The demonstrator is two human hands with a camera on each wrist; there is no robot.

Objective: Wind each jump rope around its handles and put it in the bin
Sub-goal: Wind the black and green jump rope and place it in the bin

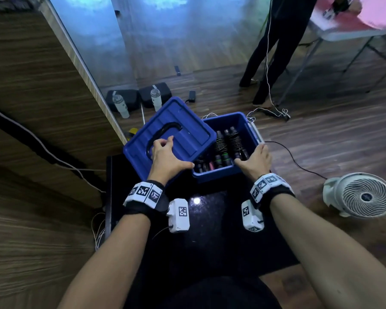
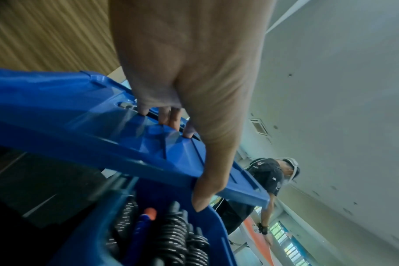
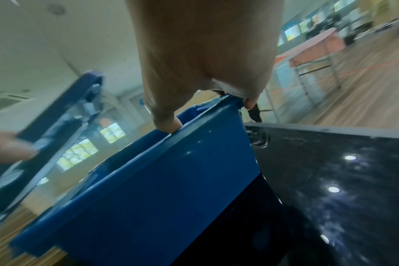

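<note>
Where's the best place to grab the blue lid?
Probably the black handle on top of the lid, from above: it arches up from the flat top. The left hand instead grips the lid's near edge, thumb underneath.

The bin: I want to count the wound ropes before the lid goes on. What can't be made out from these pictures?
- Head view: the lid, held by the left hand, covers the left part of the bin, hiding any jump ropes there.
- Left wrist view: the bundles are blurred and cut off by the bottom edge.
- Right wrist view: the bin's wall hides its contents; the right hand grips the rim.
</note>
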